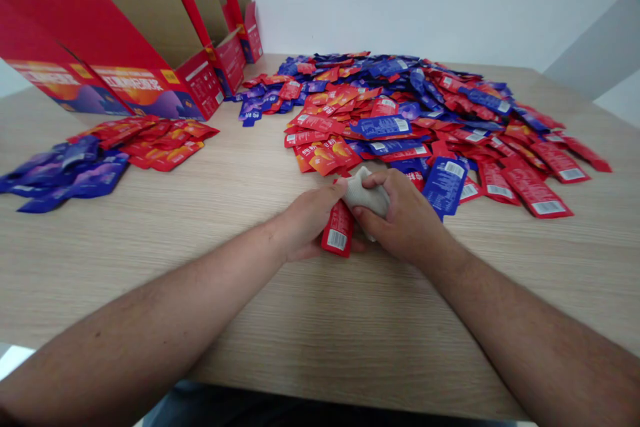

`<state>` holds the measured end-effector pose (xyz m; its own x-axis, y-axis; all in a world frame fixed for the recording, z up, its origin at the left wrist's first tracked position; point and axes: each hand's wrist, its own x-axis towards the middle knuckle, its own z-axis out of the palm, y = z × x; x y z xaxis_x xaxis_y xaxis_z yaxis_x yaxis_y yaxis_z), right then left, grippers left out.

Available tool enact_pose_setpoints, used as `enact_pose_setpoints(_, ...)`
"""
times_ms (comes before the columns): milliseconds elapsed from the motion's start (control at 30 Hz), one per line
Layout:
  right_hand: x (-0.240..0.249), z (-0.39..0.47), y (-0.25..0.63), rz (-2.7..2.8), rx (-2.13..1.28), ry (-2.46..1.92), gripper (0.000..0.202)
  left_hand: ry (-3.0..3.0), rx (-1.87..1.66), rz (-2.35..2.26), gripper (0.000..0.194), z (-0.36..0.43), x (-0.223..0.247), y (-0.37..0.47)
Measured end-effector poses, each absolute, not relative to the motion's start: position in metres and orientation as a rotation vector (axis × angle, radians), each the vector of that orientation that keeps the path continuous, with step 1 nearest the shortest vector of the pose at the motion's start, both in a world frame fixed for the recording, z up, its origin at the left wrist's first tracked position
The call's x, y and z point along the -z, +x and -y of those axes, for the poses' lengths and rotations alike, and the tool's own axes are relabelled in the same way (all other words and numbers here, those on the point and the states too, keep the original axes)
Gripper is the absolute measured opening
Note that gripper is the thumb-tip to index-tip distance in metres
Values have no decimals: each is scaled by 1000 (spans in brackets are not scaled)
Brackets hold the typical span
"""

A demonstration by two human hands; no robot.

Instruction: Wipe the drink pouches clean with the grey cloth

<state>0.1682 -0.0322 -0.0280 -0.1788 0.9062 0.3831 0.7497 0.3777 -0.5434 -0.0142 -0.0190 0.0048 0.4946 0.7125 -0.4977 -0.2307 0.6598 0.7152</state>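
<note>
The left hand (314,217) has its fingers closed around a red packet (338,230); the right hand's (403,213) fingers pinch a pale cloth (366,195) against it. Just beyond the fingers, a packet heap (400,113) covers the desk (280,327). Well left of them lies a smaller pile (113,163), open boxes (145,83) behind.

Red sachet (341,217) with white barcode (337,239), off-white ribbed cloth (364,193), red-and-blue sachet pile (383,126), pale wood-grain table (250,307)

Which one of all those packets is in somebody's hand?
The red sachet in the left hand, barcode showing, next to the whitish cloth in the right hand. The other sachets lie in heaps on the table.
</note>
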Motion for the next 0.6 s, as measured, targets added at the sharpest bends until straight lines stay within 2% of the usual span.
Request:
enact_pose_setpoints(100, 24, 35, 167, 1963, -299, -1426, 34, 748, -567, -972, 43, 17, -3, -16)
enact_pose_setpoints(233, 16, 46, 161, 2133, -380, -1265, 34, 729, -888, -1040, 33, 10, 4, -16)
enact_pose_setpoints(300, 15, 49, 159, 2249, -452, -1154, 33, 655, -969, -1032, 40, 7, 7, -15)
enact_pose_setpoints(367, 17, 49, 159, 2255, -438, -1165, 32, 604, -946, -984, 48, 5, 8, -14)
enact_pose_setpoints(500, 20, 47, 160, 2117, -269, -1277, 34, 595, -925, -959, 47, 6, 7, -13)
enact_pose_setpoints(600, 17, 51, 158, 2194, -296, -1197, 34, 598, -874, -965, 51, 9, 4, -14)
